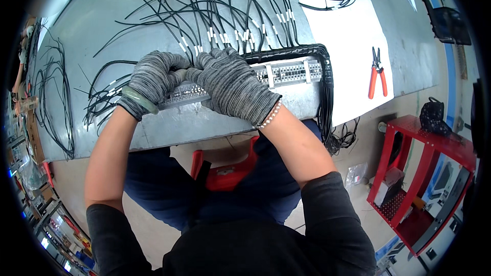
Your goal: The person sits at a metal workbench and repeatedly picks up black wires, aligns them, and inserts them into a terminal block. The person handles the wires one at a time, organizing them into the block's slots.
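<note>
Both my hands wear grey knitted gloves and meet over a long terminal block strip [292, 73] at the table's near side. My left hand [156, 75] is closed, its thumb and fingertips pinched where a black wire [187, 51] with a white marker sleeve runs in between the hands. Against it, my right hand [225, 79] is closed too, with curled fingers at the same wire; its palm covers the middle of the strip. The fingertips hide the wire's end. A black-wrapped wire bundle [302, 51] runs along the strip's far side and bends down at its right end.
Many loose black wires with white sleeves [245, 36] fan across the grey metal table [110, 0]. Red-handled wire strippers [377, 74] lie on white paper [353, 36] at the right. More wires [53, 97] lie at the left. A red metal cart [399, 158] stands right of the table.
</note>
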Tool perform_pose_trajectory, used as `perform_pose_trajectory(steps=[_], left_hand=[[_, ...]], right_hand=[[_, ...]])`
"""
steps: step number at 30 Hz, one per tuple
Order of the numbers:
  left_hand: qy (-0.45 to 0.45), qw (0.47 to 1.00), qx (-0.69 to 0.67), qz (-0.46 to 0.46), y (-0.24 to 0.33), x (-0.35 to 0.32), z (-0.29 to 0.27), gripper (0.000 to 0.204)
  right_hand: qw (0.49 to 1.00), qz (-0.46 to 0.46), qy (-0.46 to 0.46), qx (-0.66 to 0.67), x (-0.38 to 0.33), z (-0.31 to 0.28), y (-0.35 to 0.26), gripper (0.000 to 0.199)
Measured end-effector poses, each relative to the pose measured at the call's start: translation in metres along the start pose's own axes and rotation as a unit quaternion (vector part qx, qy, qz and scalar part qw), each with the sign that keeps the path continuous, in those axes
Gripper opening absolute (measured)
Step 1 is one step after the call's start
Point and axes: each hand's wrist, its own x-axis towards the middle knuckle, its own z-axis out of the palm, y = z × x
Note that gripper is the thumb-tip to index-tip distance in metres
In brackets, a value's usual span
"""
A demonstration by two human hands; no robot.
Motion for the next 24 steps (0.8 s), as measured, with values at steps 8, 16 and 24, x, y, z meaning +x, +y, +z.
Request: perform_pose_trajectory(steps=[8,16,24], left_hand=[[0.002,1.000,0.007,-0.028,-0.003,-0.002,-0.005,0.019],[-0.004,0.998,0.060,0.009,-0.009,0.004,-0.006,0.020],[-0.020,0.997,0.077,-0.001,-0.009,0.007,-0.016,0.023]], right_hand=[[0.999,0.029,0.002,0.039,-0.001,0.000,-0.001,0.051],[0.998,0.060,0.013,0.026,-0.003,-0.008,-0.001,0.053],[0.997,0.068,0.025,0.020,0.003,-0.007,-0.003,0.058]])
